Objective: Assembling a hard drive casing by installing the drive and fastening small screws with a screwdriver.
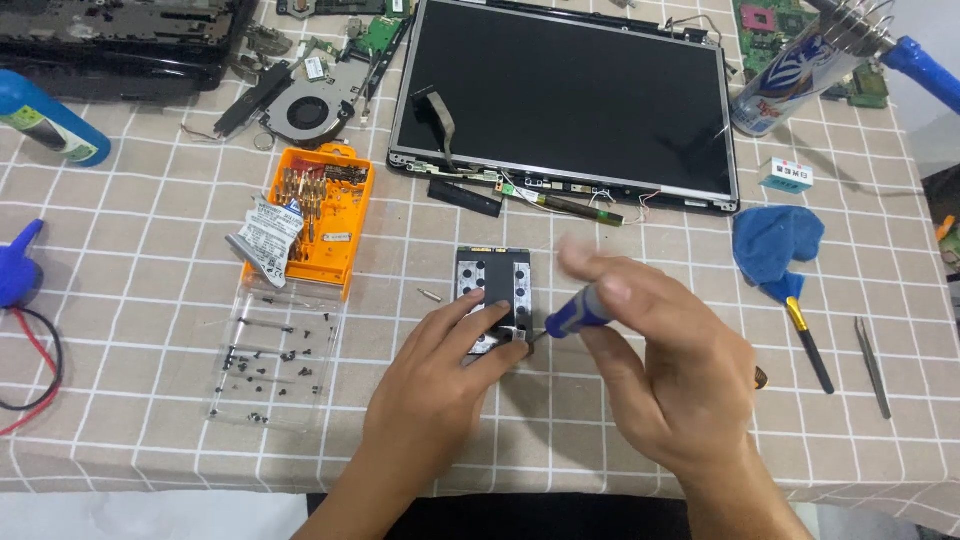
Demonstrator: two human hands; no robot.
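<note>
- The left hand [440, 375] presses down on the small dark drive caddy [492, 290], fingers spread over its lower half, pinning it to the checked tablecloth [150, 230]
- The right hand [665, 360] is wrapped tight around a blue-handled screwdriver [577, 312], its tip at the caddy's four-o'clock corner (the fingers are blurred)
- At nine o'clock from the caddy sits an orange bit case [320, 225], with a white-labelled flat part [268, 235] leaning on its left edge
- Below that lies a clear lid [275, 360] dotted with tiny screws
- At twelve o'clock lies a bare laptop screen panel [570, 100]
- At two o'clock, a blue-and-white can [790, 85] lies tilted, and a small white-and-teal box [787, 176] sits near it
- At three o'clock lies a crumpled blue cloth [775, 240]
</note>
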